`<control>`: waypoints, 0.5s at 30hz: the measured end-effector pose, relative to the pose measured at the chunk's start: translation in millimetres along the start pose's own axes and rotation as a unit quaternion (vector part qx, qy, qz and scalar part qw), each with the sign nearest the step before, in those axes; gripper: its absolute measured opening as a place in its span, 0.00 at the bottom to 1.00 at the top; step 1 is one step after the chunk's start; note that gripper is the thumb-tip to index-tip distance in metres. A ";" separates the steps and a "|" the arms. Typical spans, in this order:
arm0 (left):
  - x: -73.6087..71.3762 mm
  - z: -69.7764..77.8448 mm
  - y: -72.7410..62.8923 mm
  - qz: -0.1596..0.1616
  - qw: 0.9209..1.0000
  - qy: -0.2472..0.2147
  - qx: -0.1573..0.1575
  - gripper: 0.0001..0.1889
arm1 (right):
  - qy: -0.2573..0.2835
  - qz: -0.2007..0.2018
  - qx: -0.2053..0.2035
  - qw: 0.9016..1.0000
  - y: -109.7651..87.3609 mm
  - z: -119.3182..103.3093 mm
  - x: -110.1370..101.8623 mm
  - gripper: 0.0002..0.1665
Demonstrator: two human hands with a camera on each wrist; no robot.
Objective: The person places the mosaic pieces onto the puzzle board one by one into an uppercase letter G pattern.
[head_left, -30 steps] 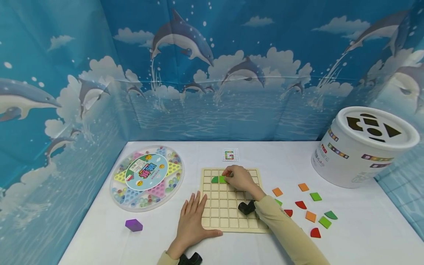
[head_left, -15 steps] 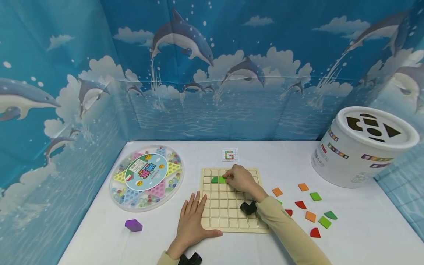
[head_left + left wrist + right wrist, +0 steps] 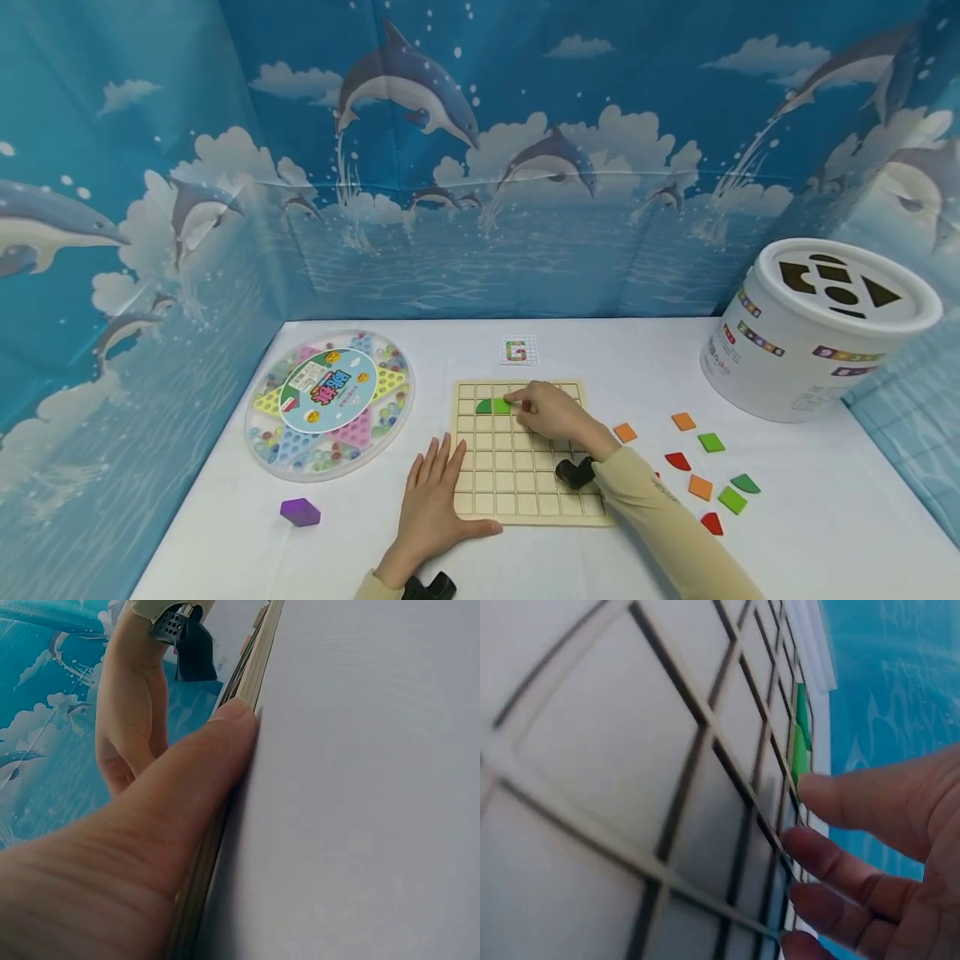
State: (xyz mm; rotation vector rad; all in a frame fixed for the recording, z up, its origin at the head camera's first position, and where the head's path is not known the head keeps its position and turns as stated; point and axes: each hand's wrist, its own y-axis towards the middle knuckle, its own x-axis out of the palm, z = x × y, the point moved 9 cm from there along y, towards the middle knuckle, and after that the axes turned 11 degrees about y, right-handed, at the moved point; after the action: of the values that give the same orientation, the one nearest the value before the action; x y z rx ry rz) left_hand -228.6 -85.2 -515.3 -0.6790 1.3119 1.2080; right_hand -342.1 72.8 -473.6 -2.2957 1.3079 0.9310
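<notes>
A pale gridded board [image 3: 495,481] lies on the white table. My left hand [image 3: 433,510] rests at its near left corner, fingers spread and fairly straight. In the left wrist view the thumb [image 3: 202,750] lies against the board's edge. Near the board's far side, a bright green square tile [image 3: 501,406] sits beside a dark green rounded tile [image 3: 483,407]. My right hand [image 3: 553,412] is over the grid, a fingertip touching the green square's right side. In the right wrist view its other fingers [image 3: 829,862] are loosely bent, with nothing seen between them.
Several orange, green and red tiles [image 3: 701,487] lie scattered to the right. A white bucket [image 3: 802,367] with a cut-out lid stands behind them. A small pattern card [image 3: 519,351] lies beyond the board. At left are a round marble game [image 3: 330,404] and a purple block [image 3: 301,512].
My right hand has shifted slightly right and its pinch at the green square has loosened to one fingertip touching. The left hand stays in place. The head view has shifted slightly.
</notes>
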 end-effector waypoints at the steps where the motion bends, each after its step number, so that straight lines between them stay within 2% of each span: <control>1: -0.1 -0.1 0.0 0.001 1.000 -0.001 0.000 0.64 | 0.004 0.001 -0.005 1.000 -2.4 -0.1 -3.1 0.18; 4: 0.5 -0.6 0.1 0.001 1.000 -0.007 0.001 0.64 | 0.013 0.023 -0.018 0.999 -11.2 0.9 -18.2 0.13; 9: 1.1 -1.5 0.0 -0.003 1.000 -0.012 -0.003 0.65 | -0.003 0.063 -0.023 0.998 -30.2 11.6 -50.3 0.07; 11: 1.5 -2.0 0.0 -0.007 1.000 -0.013 -0.006 0.65 | -0.012 0.061 -0.019 0.998 -38.3 18.7 -60.5 0.06; 15: 3.7 -2.8 0.8 -0.018 1.000 -0.013 -0.010 0.65 | -0.022 0.040 0.022 0.999 -54.7 37.2 -74.1 0.06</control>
State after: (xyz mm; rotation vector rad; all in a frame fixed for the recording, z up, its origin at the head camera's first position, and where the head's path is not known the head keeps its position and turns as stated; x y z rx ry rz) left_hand -230.9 -86.5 -519.2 -0.6964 1.2620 1.1985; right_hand -336.2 169.5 -451.5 -2.1915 1.3978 0.9617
